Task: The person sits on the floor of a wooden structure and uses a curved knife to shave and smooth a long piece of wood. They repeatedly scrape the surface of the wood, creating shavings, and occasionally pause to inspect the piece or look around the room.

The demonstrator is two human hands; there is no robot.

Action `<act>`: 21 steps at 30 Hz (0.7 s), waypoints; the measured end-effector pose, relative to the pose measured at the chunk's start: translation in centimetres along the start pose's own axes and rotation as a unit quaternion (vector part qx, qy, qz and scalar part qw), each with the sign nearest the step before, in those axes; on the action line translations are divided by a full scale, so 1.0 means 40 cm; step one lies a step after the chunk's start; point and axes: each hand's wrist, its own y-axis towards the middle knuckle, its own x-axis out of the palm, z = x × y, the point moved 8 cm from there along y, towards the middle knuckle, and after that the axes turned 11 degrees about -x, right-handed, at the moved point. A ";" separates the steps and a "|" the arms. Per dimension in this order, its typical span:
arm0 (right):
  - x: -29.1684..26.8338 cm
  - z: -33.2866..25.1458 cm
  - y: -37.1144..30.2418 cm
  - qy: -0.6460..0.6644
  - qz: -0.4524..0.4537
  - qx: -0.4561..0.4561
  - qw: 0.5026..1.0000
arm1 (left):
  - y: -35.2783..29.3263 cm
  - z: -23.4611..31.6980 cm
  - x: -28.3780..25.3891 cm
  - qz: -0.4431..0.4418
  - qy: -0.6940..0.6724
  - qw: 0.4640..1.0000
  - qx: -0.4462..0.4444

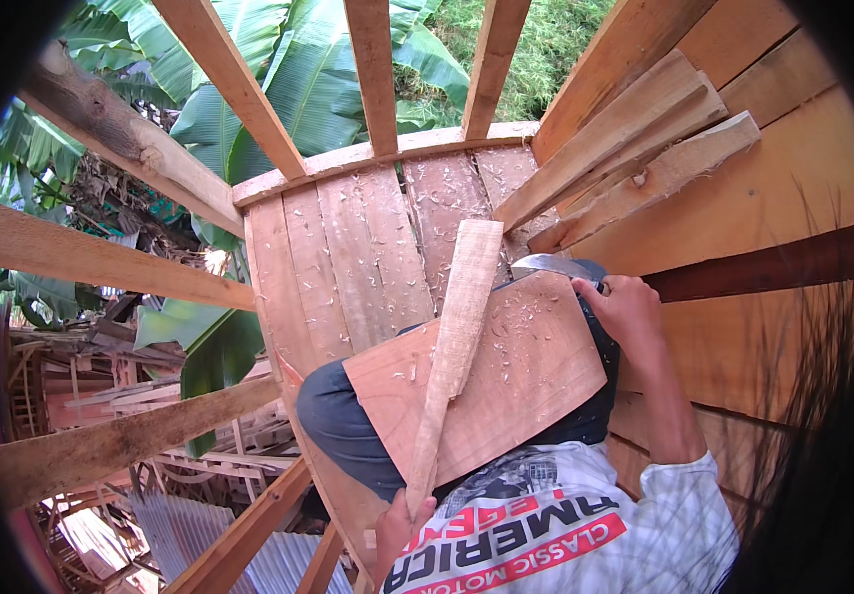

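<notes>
A long piece of wood (461, 307), broad at its far end and narrow at its near end, lies slantwise over a flat board (536, 361) on my lap. My left hand (404, 525) is closed around the narrow end, close to my body. My right hand (625, 309) grips a knife with a curved blade (551, 263) at the board's far right corner. The blade points left toward the wood, with a gap between them. The knife's handle is mostly hidden in my fingers. Wood shavings (521, 327) are scattered on the board.
Shavings litter the plank floor (367, 257). Rough wood offcuts (645, 183) lean against the plank wall (744, 198) at right. Wooden rails (372, 79) and slats edge the platform. Beyond them are banana leaves (313, 89), a lumber pile, and corrugated sheets (189, 530) below left.
</notes>
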 end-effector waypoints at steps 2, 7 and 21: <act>-0.015 0.006 -0.025 0.036 -0.022 0.002 0.999 | 0.001 0.015 -0.004 0.018 0.008 1.000 0.019; 0.063 -0.208 -0.157 0.079 -0.082 -0.184 0.976 | 0.000 0.019 0.002 -0.008 -0.016 1.000 0.005; -0.046 -0.024 -0.049 0.075 -0.028 -0.017 0.997 | 0.002 0.027 0.005 0.005 0.025 0.999 0.034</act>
